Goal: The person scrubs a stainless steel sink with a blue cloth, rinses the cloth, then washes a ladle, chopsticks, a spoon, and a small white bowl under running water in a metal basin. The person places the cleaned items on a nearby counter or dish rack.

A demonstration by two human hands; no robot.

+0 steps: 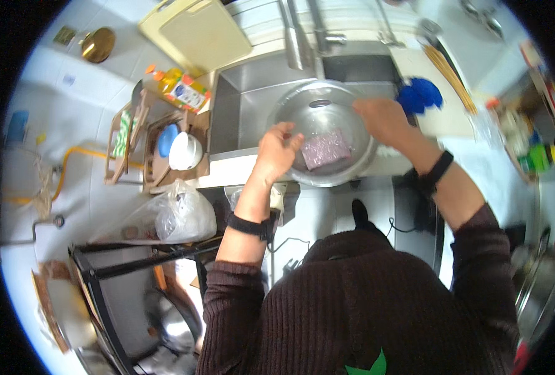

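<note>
A round, shiny metal basin point(301, 176) spans the front part of the stainless steel sink point(254, 112), its near rim overlapping the counter edge. Inside it lies a pinkish block wrapped in clear plastic point(326, 149). A small dark oval point(320, 103) shows farther up in the basin; I cannot tell what it is. My left hand point(278, 149) is over the basin's left side with thumb and fingers apart, holding nothing visible, close to the block. On the right, my right hand point(384, 123) is curled over the basin's rim; its fingertips are blurred, so any grip is unclear.
Behind the basin stands a metal faucet point(298, 47). A dish soap bottle point(183, 91), a cream cutting board point(200, 35) and a white bowl point(185, 151) are to the left. On the right are a blue cloth-like item point(420, 95) and chopsticks point(450, 77).
</note>
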